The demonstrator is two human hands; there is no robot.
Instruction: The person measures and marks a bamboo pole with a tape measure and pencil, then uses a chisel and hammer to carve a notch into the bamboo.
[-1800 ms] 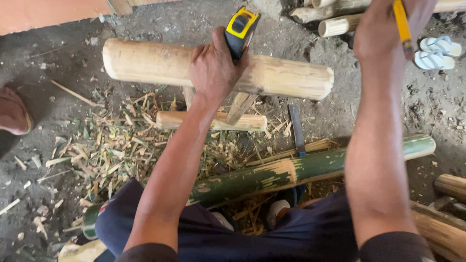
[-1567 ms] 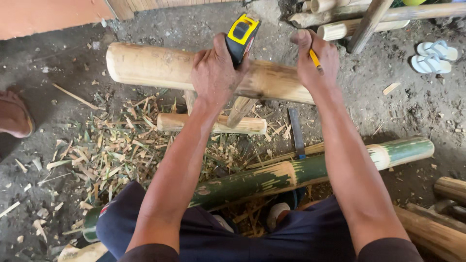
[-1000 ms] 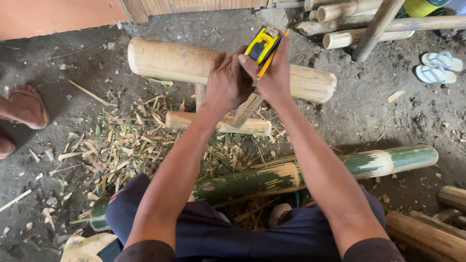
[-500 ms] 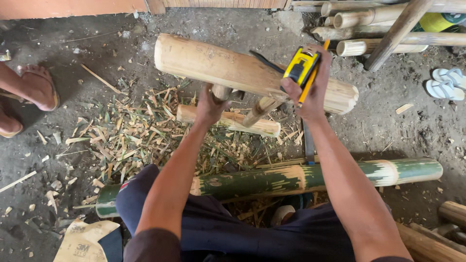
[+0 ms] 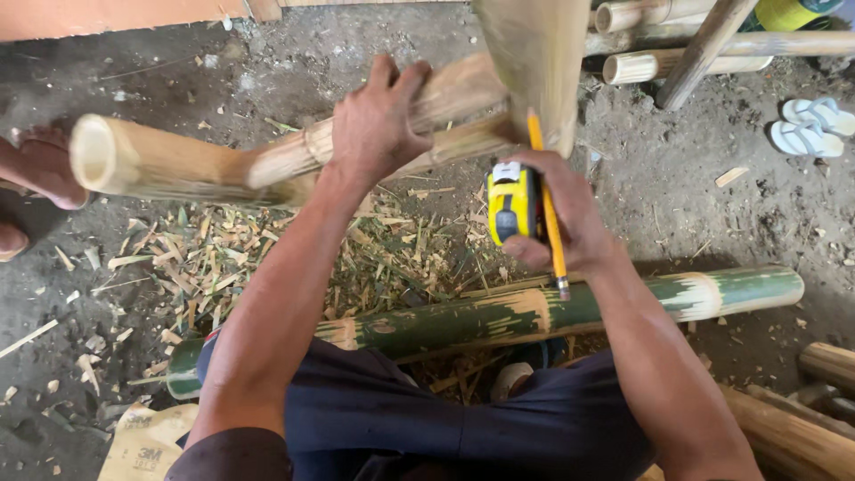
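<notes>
My left hand (image 5: 378, 125) grips a pale peeled bamboo pole (image 5: 178, 165), which is lifted and tilted, its hollow cut end pointing left. My right hand (image 5: 561, 214) holds a yellow tape measure (image 5: 509, 203) together with a yellow pencil (image 5: 545, 209), just below the pole's right part. A wide pale wooden piece (image 5: 534, 62) rises close to the camera above my right hand. A green bamboo pole (image 5: 534, 312) with shaved patches lies across the ground over my lap.
Bamboo shavings (image 5: 205, 258) litter the dirt floor at the left. Cut bamboo pieces (image 5: 650, 64) are stacked at top right beside white sandals (image 5: 815, 125). Another person's foot (image 5: 36, 165) is at the left edge. More pale poles (image 5: 802, 436) lie bottom right.
My left hand has lifted and swung the pale pole so its cut end points left. My right hand took the tape measure and lowered it with the pencil. The view shifted.
</notes>
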